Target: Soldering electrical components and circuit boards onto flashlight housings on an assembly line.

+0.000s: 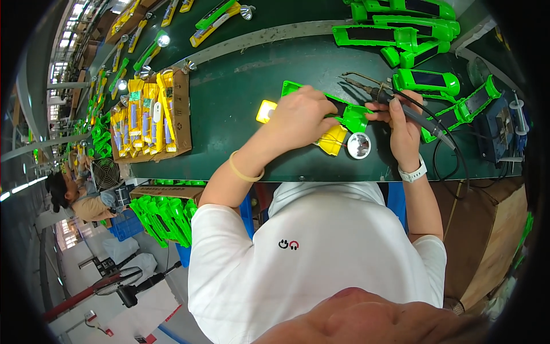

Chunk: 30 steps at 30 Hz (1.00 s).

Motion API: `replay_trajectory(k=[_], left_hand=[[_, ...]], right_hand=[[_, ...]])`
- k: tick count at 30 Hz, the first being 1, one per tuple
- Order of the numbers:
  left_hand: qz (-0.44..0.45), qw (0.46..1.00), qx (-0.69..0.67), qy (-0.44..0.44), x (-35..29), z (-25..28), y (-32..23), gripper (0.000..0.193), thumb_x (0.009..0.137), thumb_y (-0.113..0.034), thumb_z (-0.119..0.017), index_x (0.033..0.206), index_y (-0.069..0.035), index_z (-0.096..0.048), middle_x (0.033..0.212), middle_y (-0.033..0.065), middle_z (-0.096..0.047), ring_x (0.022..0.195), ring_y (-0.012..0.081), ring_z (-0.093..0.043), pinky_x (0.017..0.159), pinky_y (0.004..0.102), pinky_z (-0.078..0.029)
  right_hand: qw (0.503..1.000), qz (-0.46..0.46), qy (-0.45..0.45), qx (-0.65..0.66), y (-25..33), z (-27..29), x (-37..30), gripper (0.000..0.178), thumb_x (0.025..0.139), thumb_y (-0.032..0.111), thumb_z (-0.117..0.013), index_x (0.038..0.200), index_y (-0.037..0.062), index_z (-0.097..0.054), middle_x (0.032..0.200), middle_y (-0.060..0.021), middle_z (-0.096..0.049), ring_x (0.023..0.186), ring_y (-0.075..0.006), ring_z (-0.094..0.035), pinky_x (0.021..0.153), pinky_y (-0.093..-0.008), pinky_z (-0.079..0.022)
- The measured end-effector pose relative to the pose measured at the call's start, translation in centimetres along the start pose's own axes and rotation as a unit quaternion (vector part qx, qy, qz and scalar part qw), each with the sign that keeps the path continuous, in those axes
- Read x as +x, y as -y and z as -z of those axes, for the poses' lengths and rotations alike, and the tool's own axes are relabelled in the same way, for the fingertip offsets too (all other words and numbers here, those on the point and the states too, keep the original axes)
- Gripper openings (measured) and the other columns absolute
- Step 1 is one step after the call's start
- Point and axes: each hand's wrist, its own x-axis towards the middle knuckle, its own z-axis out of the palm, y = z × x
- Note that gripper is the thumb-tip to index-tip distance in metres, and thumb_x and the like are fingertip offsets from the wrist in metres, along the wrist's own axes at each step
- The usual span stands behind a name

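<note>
My left hand (302, 119) rests on a long green plastic housing (356, 119), its fingers bent over it. A yellow part (332, 140) shows beneath the hand, and beside it sits a round silver lamp reflector (359, 152). Another small yellow piece (265, 112) peeks out left of the hand. In my right hand (404, 129) is a soldering iron (421, 119), tilted with its tip up and to the left, while thumb and fingers come close to the housing's right end. The left palm hides much of the housing.
A cardboard box (182, 117) of yellow battery packs stands left on the green table (223, 155). Several green housings (427, 83) lie at the far right, near a blue soldering station (494, 135). The iron's black cable (467, 166) loops over the table's front edge.
</note>
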Motion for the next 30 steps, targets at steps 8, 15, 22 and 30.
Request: replay_trajectory(k=[8,15,22,30], left_hand=[[0.251,0.725,-0.639,-0.049,-3.1,3.5,0.0,0.017,0.079,0.000,-0.062,0.095,0.002,-0.057,0.088,0.0105,-0.062,0.075,0.0156,-0.062,0.065,0.0271,-0.052],[0.250,0.854,-0.439,-0.122,-4.0,2.0,2.2,0.007,0.080,0.000,-0.061,0.086,0.000,-0.062,0.092,0.0104,-0.063,0.074,0.0169,-0.063,0.067,0.0280,-0.052],[0.039,0.999,-0.027,0.005,-1.8,3.0,5.7,0.008,0.070,-0.007,-0.064,0.078,-0.006,-0.065,0.076,0.0079,-0.051,0.072,0.0232,-0.055,0.064,0.0318,-0.046],[0.047,0.998,-0.009,0.049,-1.7,3.2,5.4,0.009,0.069,-0.005,-0.064,0.077,-0.006,-0.061,0.079,0.0079,-0.046,0.071,0.0231,-0.053,0.062,0.0326,-0.046]], right_hand=[[0.997,0.041,-0.016,-0.056,-0.3,0.9,-0.2,0.023,0.090,0.008,-0.051,0.108,0.0056,-0.037,0.086,-0.0083,-0.053,0.076,-0.0178,-0.062,0.051,-0.0210,-0.042],[0.998,-0.052,-0.039,-0.003,2.0,-2.8,-1.0,0.026,0.085,0.002,-0.056,0.103,0.0047,-0.037,0.083,-0.0057,-0.048,0.056,-0.0116,-0.053,0.047,-0.0222,-0.042],[0.995,-0.093,0.020,-0.027,-0.2,-4.4,-0.4,0.025,0.082,0.002,-0.060,0.096,0.0025,-0.039,0.077,-0.0047,-0.049,0.058,-0.0095,-0.054,0.050,-0.0204,-0.045],[0.996,-0.069,0.041,-0.048,-1.4,-4.6,-0.7,0.024,0.082,0.003,-0.060,0.094,0.0024,-0.039,0.077,-0.0039,-0.050,0.062,-0.0069,-0.054,0.051,-0.0193,-0.045]])
